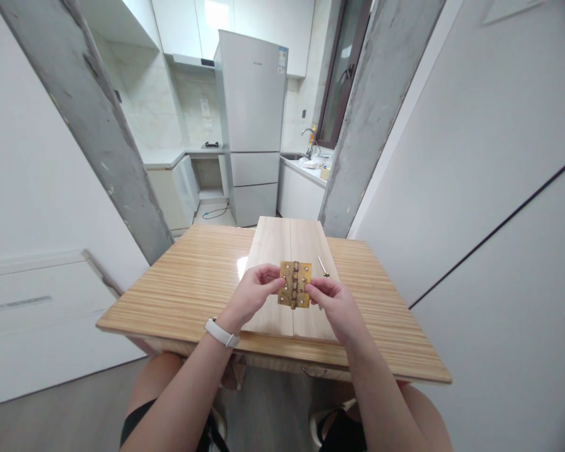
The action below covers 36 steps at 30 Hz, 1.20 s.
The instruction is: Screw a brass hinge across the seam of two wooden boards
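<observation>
the brass hinge [294, 284] is held open and flat, both leaves spread, above the seam between two pale wooden boards [289, 276] that lie side by side on the striped wooden table [193, 282]. its long axis, the knuckle and pin line, runs away from the person toward the far edge of the table, in line with the seam below it. the leaves extend left and right of that line. screw holes show in each leaf.

the left hand [254, 292] pinches the left leaf's edge between thumb and fingers; closed on the hinge. a white band [221, 331] sits on that wrist. the right hand [334, 301] pinches the right leaf's edge in the same manner; closed on the hinge. whether the hinge rests on the boards or is lifted just clear of them cannot be told.

a thin screwdriver [323, 267] lies on the right-hand board, just beyond the right hand, slanted with its far end to the left, apart from the hinge.

beyond the table stand a white refrigerator [252, 125] and a kitchen counter with a sink tap [308, 141].
</observation>
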Each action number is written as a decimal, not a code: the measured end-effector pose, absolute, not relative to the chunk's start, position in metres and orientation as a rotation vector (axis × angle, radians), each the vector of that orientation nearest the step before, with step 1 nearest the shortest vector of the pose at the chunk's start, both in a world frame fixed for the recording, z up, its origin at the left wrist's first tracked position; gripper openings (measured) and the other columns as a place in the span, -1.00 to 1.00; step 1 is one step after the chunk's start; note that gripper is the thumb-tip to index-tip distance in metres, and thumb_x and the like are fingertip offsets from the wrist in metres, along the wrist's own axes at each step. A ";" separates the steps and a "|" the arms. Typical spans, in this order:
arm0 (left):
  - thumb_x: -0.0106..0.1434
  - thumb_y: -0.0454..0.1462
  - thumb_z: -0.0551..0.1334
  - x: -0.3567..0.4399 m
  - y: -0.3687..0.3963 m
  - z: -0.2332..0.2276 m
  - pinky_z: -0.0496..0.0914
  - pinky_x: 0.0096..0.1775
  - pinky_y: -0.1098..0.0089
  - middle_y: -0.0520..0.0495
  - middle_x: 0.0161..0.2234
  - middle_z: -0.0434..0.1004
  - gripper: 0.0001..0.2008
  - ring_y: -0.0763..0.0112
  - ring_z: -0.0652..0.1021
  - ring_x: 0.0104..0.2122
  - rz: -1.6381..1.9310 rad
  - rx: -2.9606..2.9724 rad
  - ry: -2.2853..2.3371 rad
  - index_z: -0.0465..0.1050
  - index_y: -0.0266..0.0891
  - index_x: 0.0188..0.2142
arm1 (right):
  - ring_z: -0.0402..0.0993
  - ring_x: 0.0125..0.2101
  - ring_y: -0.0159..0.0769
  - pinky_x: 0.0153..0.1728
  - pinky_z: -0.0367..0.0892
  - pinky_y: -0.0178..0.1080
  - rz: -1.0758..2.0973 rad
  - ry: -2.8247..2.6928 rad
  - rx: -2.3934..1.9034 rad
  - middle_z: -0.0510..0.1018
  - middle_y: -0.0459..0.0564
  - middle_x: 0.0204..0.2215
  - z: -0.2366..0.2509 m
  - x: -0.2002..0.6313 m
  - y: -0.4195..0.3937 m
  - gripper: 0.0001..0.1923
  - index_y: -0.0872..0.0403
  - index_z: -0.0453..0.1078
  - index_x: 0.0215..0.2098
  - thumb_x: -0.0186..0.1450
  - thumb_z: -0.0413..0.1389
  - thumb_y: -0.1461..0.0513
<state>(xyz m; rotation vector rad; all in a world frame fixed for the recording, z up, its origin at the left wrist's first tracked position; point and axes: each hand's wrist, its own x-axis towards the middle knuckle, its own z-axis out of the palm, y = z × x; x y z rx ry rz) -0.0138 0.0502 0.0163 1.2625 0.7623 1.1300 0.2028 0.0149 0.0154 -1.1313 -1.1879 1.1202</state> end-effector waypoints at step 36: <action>0.39 -0.23 0.34 -0.010 0.032 0.031 0.57 -0.07 0.25 -0.12 -0.21 0.69 -0.91 0.27 0.66 -0.17 1.476 1.861 0.935 0.61 -0.20 -0.22 | 0.63 -0.24 -0.17 -0.14 0.53 -0.09 0.567 -1.388 -1.108 0.69 0.03 -0.25 0.021 0.197 0.003 -0.85 0.02 0.58 -0.21 0.39 0.24 0.12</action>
